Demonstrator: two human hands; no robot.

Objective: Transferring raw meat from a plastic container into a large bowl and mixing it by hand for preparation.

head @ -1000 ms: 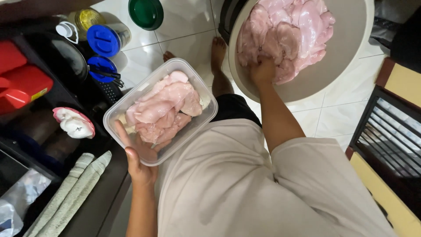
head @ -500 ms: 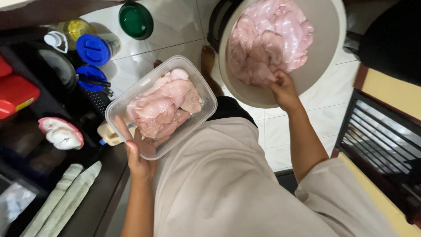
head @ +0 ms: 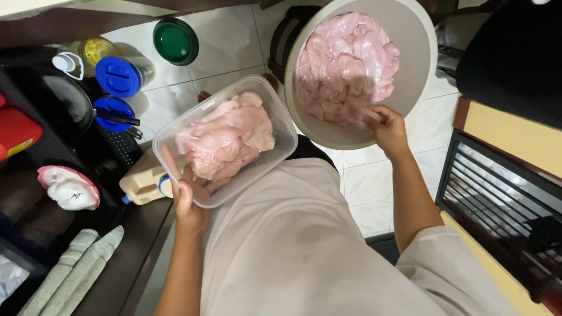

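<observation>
My left hand [head: 190,202] holds a clear plastic container [head: 280,117] from below at its near corner; it is filled with raw pink chicken pieces [head: 225,137]. My right hand [head: 387,127] grips the near rim of a large round beige bowl [head: 418,64], fingers inside, touching the raw chicken pieces [head: 345,67] piled in it. The bowl is tilted and held above the white tiled floor, to the right of the container.
A dark counter on the left carries a black pan [head: 70,105], blue-lidded jars [head: 120,76], a green lid [head: 175,40], a red object [head: 14,131], a cream jug [head: 143,178] and folded grey cloths [head: 76,269]. A black wire rack [head: 503,199] stands at right.
The bowl has shifted right and up in view, and my right hand has slid from the meat toward the near rim. The container stays in my left hand.
</observation>
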